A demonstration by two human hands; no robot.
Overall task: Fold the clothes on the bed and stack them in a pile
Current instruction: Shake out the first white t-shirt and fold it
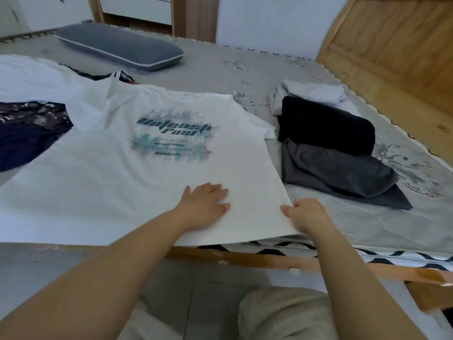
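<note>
white printed T-shirt [152, 168] lay spread at the bed's [245, 67] near edge | left hand [204, 207] pressed it flat, fingers straight | right hand [305, 214] pinched its hem corner | folded dark clothes [338, 155] stacked just right

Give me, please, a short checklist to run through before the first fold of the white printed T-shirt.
1. White T-shirt spread flat, print up: ok.
2. Left hand pressing the shirt flat: ok.
3. Right hand pinching the hem corner: ok.
4. Far left sleeve clear of the other white garment: not ok, they overlap.
5. Room beside the folded pile: ok.
6. Hem lying straight on the bed edge: cannot tell.
</note>
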